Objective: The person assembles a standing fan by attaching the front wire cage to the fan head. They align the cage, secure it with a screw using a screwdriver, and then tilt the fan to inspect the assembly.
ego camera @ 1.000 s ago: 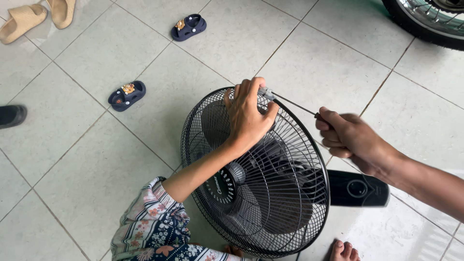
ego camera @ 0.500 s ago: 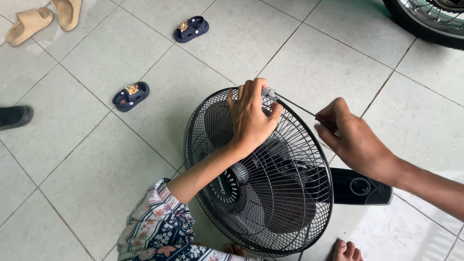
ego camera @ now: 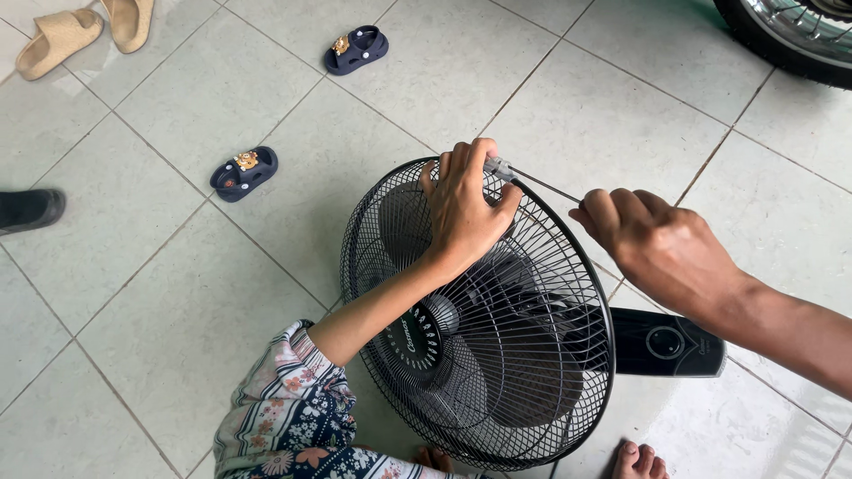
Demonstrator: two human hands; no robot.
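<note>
head view, looking straight down: my left hand (ego camera: 463, 208) grips the top rim of a black fan grille (ego camera: 532, 381), fingers curled over the wire edge where a small metal clip (ego camera: 497, 166) sits. my right hand (ego camera: 661, 244) is closed tight around the handle of a thin screwdriver (ego camera: 543, 185), whose shaft runs across to that clip, tip touching it. the fan lies tilted on the pale tiled floor (ego camera: 177, 293), its dark base (ego camera: 666, 341) jutting out to the right beneath my right wrist. a floral sleeve (ego camera: 284, 417) covers my left upper arm. two small navy sandals (ego camera: 244, 171) lie well apart on the tiles to the left, a pair of tan slippers (ego camera: 84, 27) rests at the top left corner, and a tyre (ego camera: 781, 40) edges into the top right. bare toes (ego camera: 635, 461) show at the bottom edge.
</note>
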